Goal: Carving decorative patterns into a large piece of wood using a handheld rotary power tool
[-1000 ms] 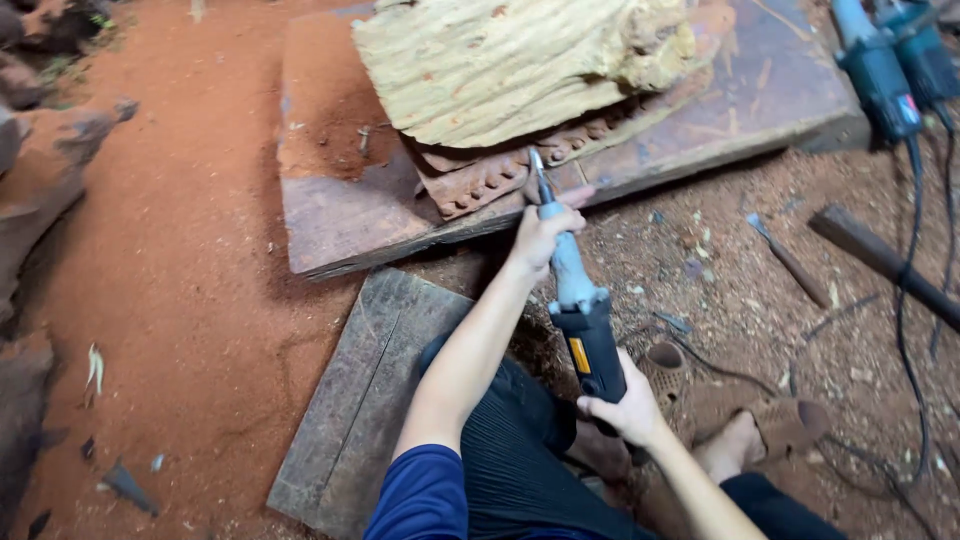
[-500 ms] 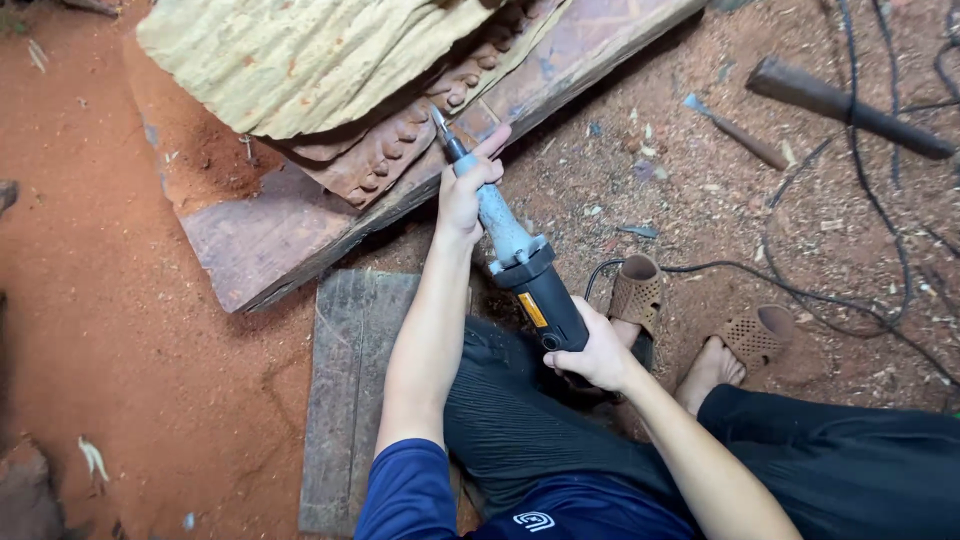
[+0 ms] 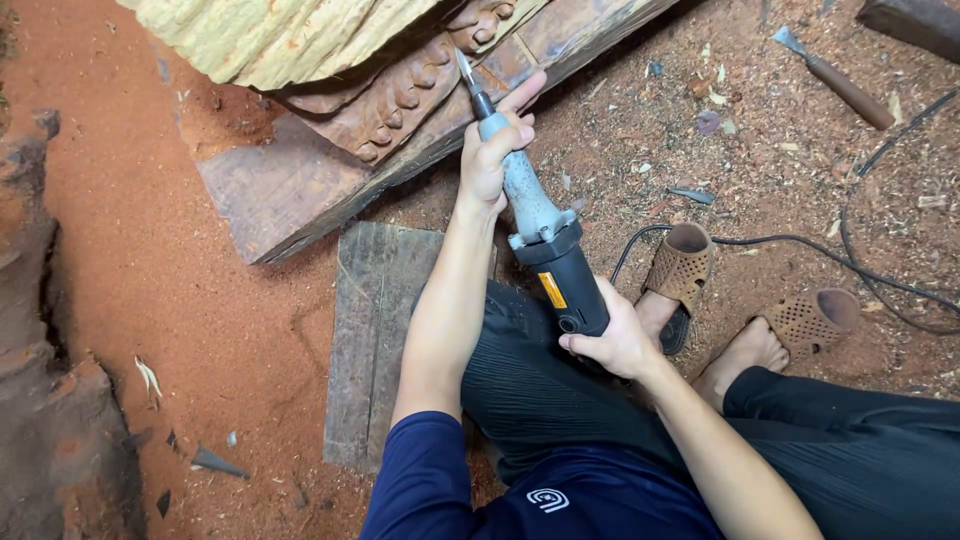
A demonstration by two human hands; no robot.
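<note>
I hold a long die grinder [image 3: 540, 230] with a grey neck and black body. My left hand [image 3: 492, 150] wraps the grey neck near the tip, index finger stretched along it. My right hand [image 3: 612, 340] grips the rear of the black body. The pointed bit touches the beaded edge of a reddish-brown wood carving [image 3: 400, 95] that lies on a big wooden slab [image 3: 290, 190]. A pale yellow carved part [image 3: 270, 35] tops the carving.
A grey plank [image 3: 375, 330] lies under my left arm. My feet sit in brown perforated sandals [image 3: 685, 262]. A black power cord [image 3: 800, 250] runs right. A wooden-handled chisel [image 3: 835, 80] lies at upper right. Red dirt and wood chips cover the ground.
The view has closed in and shifted, so the carving and slab sit higher left. Both hands keep the same hold on the grinder, with its bit at the carving's beaded edge.
</note>
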